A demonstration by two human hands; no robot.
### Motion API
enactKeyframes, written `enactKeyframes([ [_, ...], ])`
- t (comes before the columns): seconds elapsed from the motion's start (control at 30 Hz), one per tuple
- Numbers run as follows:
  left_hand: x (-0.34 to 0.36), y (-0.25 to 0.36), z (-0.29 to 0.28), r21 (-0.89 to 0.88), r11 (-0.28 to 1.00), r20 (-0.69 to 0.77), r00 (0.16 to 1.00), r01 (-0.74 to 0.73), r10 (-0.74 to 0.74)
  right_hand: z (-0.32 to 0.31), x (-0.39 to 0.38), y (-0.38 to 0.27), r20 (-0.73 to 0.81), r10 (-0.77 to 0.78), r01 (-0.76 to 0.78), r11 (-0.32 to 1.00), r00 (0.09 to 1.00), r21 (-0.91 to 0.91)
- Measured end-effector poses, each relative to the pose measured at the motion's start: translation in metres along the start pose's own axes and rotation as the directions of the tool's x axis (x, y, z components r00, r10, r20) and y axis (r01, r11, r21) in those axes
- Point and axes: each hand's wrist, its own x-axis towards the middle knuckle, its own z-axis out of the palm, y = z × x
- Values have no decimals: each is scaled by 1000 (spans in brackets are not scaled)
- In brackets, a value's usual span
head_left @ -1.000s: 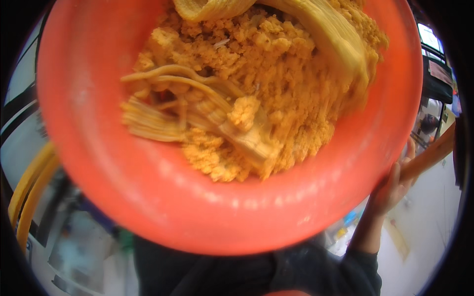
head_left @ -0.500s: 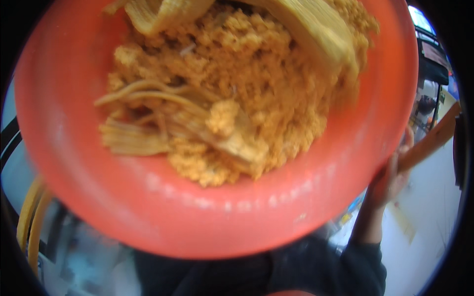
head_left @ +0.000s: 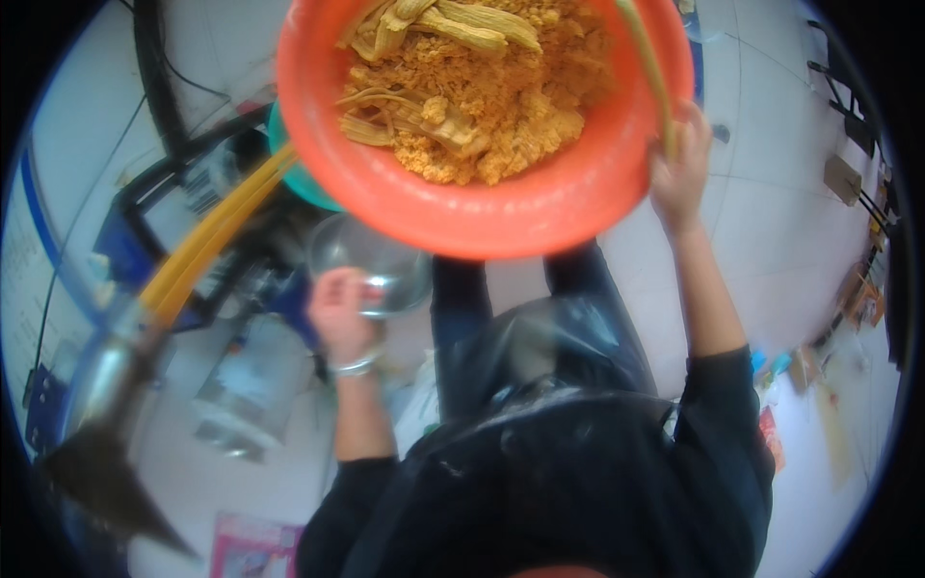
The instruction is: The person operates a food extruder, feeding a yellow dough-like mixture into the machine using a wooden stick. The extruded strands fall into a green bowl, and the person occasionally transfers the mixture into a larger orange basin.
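A wide orange-red basin (head_left: 462,226) fills the upper middle, heaped with orange crumbly food (head_left: 511,125) and limp yellowish-brown strips (head_left: 482,24). My right hand (head_left: 680,159) is closed around a thin wooden stick (head_left: 647,58) at the basin's right rim. The stick slants over the basin, and its far end leaves the picture. Below the basin's left side, my left hand (head_left: 342,306), with a bracelet at the wrist, grips the edge of a clear bowl (head_left: 395,260). Motion blurs that hand's fingers.
At the left is a yellow-handled tool (head_left: 207,236) with a metal socket and dark pointed blade. A green basin (head_left: 294,144) shows behind the orange-red one. Clear plastic packs (head_left: 246,385) and a pink package (head_left: 252,544) lie lower left. Boxes (head_left: 862,294) line the right side.
The basin, which filled most of the view, now appears smaller and higher. My left hand and the clear bowl have come into sight. The stick, which pointed right, now slants over the basin.
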Motion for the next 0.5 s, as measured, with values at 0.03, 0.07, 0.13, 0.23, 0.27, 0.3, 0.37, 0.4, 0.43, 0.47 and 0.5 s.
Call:
enactKeyframes([
  [0.03,-12,18,30,-14,1000,76,997,2,-1,0,1,-1,-10,-4,5,1000,1000,8],
  [0.07,-15,31,62,60,997,205,978,-48,35,0,2,-2,-2,14,-14,999,1000,41],
  [0.13,5,39,130,319,896,429,890,-309,154,1,3,-2,-28,-2,4,998,1000,64],
  [0.23,58,20,223,396,393,799,522,-830,299,2,4,1,-26,9,-6,995,1000,102],
  [0.27,70,10,244,332,157,851,367,-930,376,3,3,2,-31,-13,16,996,999,83],
  [0.3,78,0,259,285,-94,910,238,-954,340,3,3,2,-40,-5,10,992,999,122],
  [0.37,95,-13,269,206,-317,976,173,-926,130,4,2,3,-11,47,-44,978,999,206],
  [0.4,100,-17,272,150,-419,979,193,-895,-62,4,1,3,-18,43,-38,976,999,214],
  [0.43,103,-21,276,115,-475,986,158,-873,-53,4,1,3,-26,47,-41,979,999,201],
  [0.47,106,-24,281,82,-521,980,163,-850,-113,4,2,2,-34,38,-31,981,999,192],
  [0.5,109,-27,286,47,-566,977,156,-823,-144,4,2,2,-42,34,-25,982,999,186],
])
